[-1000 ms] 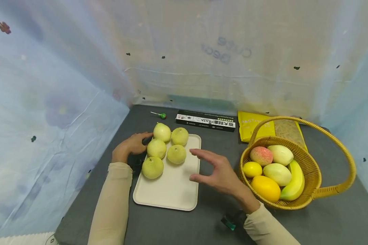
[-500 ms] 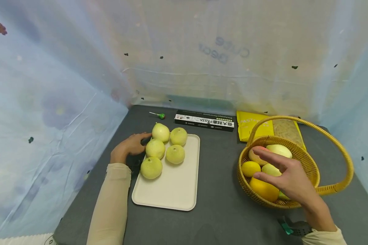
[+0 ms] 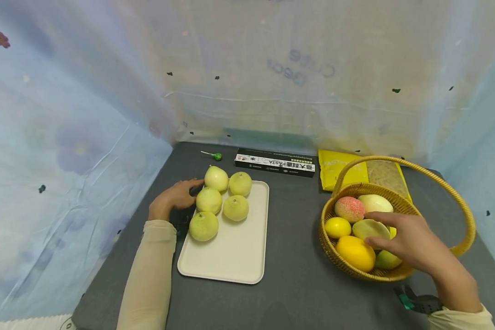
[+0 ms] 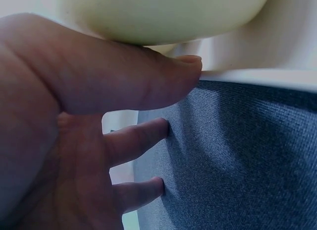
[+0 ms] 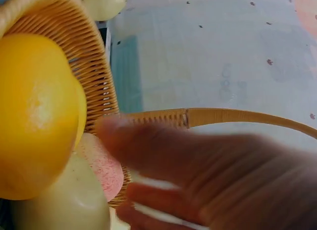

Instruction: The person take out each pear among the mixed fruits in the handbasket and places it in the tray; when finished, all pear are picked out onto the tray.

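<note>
My left hand [image 3: 177, 199] rests at the left edge of a cream tray [image 3: 227, 261], its thumb [image 4: 148, 81] against a pale yellow-green fruit [image 3: 209, 200] and fingertips down on the dark cloth. Several such round fruits sit in the tray's upper left; the rearmost fruit [image 3: 216, 178] narrows like a pear. My right hand [image 3: 416, 240] reaches into a wicker basket [image 3: 327, 250], thumb and fingers spread about a pale green oval fruit [image 3: 369, 230]. Contact there cannot be told; the right wrist view is blurred. A peach [image 3: 349, 209], lemon [image 3: 337, 228] and orange-yellow fruit [image 3: 355, 253] lie nearby.
The basket's tall handle [image 3: 433, 181] arches over its right side. Behind it lies a yellow pasta bag [image 3: 341, 167]. A black pasta box [image 3: 274, 162] and a green lollipop [image 3: 217, 156] lie along the back, before a hanging curtain [image 3: 247, 91].
My right hand has travelled from beside the tray to the basket and lowered among the fruit there. My left hand has stayed by the tray.
</note>
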A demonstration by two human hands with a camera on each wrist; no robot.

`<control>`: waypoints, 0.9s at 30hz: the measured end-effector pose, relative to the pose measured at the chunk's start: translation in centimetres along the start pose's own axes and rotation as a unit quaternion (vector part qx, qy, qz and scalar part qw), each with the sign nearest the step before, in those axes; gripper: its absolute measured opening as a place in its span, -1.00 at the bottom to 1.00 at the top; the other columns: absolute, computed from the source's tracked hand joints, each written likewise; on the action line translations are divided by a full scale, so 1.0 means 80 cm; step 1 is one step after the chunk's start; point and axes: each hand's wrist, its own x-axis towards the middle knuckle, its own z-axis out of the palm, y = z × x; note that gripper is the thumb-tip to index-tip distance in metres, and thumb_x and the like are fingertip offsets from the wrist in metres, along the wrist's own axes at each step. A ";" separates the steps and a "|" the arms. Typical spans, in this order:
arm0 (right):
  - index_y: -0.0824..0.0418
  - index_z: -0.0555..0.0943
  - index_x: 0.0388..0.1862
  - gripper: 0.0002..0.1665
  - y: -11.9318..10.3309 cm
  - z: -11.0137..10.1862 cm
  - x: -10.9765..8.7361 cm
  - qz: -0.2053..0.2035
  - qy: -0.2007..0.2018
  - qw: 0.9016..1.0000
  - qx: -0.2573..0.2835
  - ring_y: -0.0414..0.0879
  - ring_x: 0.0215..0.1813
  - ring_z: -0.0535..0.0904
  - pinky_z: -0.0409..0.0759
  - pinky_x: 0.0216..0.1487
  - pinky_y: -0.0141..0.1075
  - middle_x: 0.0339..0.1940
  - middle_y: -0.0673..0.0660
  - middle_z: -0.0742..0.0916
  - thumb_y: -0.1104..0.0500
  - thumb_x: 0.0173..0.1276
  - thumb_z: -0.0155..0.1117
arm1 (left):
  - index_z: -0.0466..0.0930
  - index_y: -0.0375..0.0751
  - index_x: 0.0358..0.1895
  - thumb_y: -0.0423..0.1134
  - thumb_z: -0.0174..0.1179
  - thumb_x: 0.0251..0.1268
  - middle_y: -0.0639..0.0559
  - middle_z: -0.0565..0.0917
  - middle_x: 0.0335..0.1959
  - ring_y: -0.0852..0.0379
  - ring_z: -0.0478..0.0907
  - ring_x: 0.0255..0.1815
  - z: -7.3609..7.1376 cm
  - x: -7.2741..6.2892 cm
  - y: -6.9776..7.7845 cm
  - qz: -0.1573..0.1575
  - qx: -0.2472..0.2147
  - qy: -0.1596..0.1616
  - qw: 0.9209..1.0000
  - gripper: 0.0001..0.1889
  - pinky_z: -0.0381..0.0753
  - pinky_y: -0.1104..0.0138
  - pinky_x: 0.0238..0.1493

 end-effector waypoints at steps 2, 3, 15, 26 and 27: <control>0.17 0.76 0.36 -0.31 0.003 0.003 0.003 0.005 -0.017 1.000 -0.015 0.10 -0.14 0.76 0.68 -0.16 -0.04 0.08 0.31 0.87 -0.07 0.32 0.68 | 0.14 -0.07 0.80 -0.25 0.04 0.67 -0.41 0.01 0.80 -0.60 -0.18 0.78 0.000 0.000 0.001 -0.001 -0.001 -0.001 1.000 -0.29 -0.15 -0.46 0.72; 0.20 0.76 0.35 -0.32 0.005 0.005 0.005 0.008 -0.026 0.999 -0.021 0.13 -0.14 0.76 0.71 -0.15 0.00 0.06 0.32 0.87 -0.04 0.31 0.69 | 0.14 -0.06 0.80 -0.25 0.04 0.67 -0.41 0.01 0.81 -0.60 -0.18 0.78 0.000 0.000 0.001 -0.002 -0.001 -0.002 1.000 -0.29 -0.15 -0.46 0.72; 0.29 0.73 0.35 -0.31 0.011 0.017 0.021 0.009 -0.056 0.998 -0.038 0.23 -0.10 0.77 0.72 -0.14 0.12 0.06 0.34 0.86 0.13 0.25 0.68 | 0.16 -0.06 0.80 -0.30 0.07 0.61 -0.40 0.04 0.80 -0.60 -0.15 0.78 -0.001 0.002 0.003 0.000 -0.007 0.007 1.000 -0.26 -0.12 -0.45 0.72; 0.27 0.59 0.47 -0.24 0.011 0.020 0.023 0.042 -0.087 0.995 -0.017 -0.06 -0.47 0.38 0.36 -0.39 -0.18 -0.53 0.04 0.55 0.11 0.34 0.62 | 0.15 -0.04 0.80 -0.34 0.05 0.57 -0.38 0.03 0.81 -0.59 -0.17 0.79 0.000 0.002 -0.001 -0.007 -0.014 0.005 1.000 -0.24 -0.12 -0.45 0.72; 0.28 0.60 0.45 -0.24 0.012 0.020 0.023 0.038 -0.080 0.996 -0.021 -0.04 -0.44 0.45 0.41 -0.37 -0.16 -0.47 0.06 0.63 0.10 0.32 0.63 | 0.15 -0.04 0.80 -0.34 0.04 0.57 -0.38 0.03 0.81 -0.59 -0.17 0.79 0.000 0.002 -0.001 -0.008 -0.015 0.005 1.000 -0.24 -0.12 -0.46 0.72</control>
